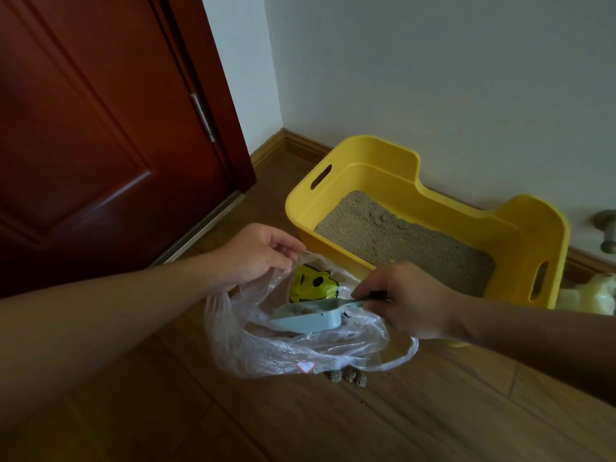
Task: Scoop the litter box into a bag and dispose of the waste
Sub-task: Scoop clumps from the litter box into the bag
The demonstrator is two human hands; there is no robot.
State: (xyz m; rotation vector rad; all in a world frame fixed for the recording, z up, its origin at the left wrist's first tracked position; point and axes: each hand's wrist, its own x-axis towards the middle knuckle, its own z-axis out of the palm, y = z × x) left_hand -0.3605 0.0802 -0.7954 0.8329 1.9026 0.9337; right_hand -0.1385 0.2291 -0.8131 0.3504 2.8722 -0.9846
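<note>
A yellow litter box (520,228) with grey litter (400,241) stands against the wall. In front of it lies a clear plastic bag (266,351) with a yellow smiley print. My left hand (256,251) pinches the bag's upper rim and holds it up. My right hand (406,298) grips the handle of a pale blue scoop (310,318). The scoop's head sits inside the bag's mouth with some litter in it. A few litter clumps (348,375) lie on the floor just outside the bag.
A dark red door (100,128) stands at the left. Wooden floor (366,421) spreads in front. A pale yellowish bag or object (590,295) lies right of the box. A metal door stop (608,231) juts from the wall at the far right.
</note>
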